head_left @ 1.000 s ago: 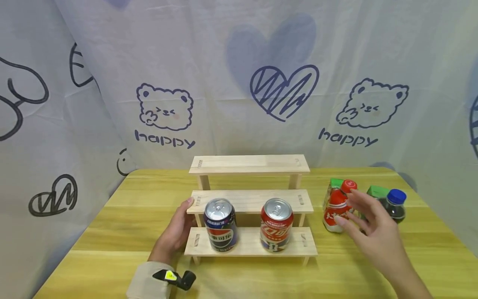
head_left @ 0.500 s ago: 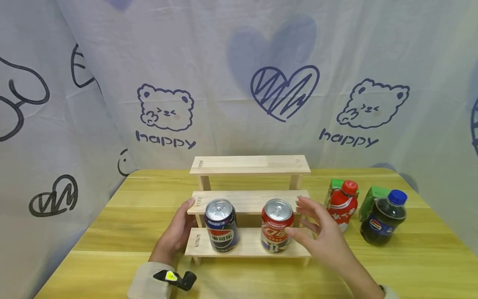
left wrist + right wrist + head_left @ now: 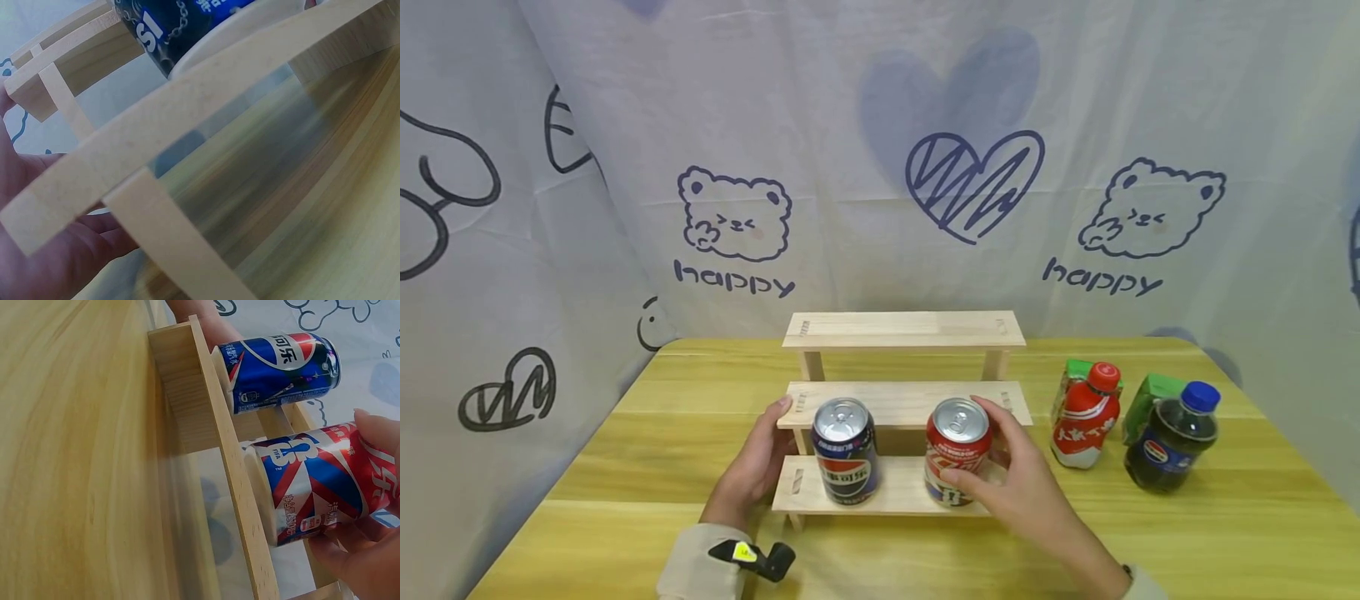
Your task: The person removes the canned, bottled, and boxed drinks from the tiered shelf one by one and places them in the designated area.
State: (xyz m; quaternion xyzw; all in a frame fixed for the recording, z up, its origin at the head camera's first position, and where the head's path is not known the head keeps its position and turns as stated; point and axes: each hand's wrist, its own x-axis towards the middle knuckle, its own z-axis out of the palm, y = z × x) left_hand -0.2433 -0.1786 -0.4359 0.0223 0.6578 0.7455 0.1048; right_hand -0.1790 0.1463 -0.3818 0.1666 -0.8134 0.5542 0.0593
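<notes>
Red cola can [image 3: 953, 450], FIFA print, is upright on the bottom tier of the wooden rack [image 3: 904, 329], toward that tier's R end; base seems to rest on the board. R hand [image 3: 1017, 483] grips it: thumb across the front, fingers round the R side/back. Prob. fairly heavy if full (can't tell), smooth & a bit slippery, thin wall that'd dent if squeezed hard. Best hold = mid-body, thumb opp. fingers, approx. as now. Pepsi can [image 3: 845, 458] stands on the same tier, nearer its L end, apart from the red one. L hand [image 3: 760, 458] holds the rack's L end, thumb side at the middle tier's L edge. Rack stands mid-surface [image 3: 662, 467]. Toward the surface's R edge: red-capped bottle [image 3: 1084, 425] w/ a green-topped carton [image 3: 1077, 367] behind, then blue-capped Pepsi bottle [image 3: 1167, 450] w/ a green carton [image 3: 1142, 408] behind.
</notes>
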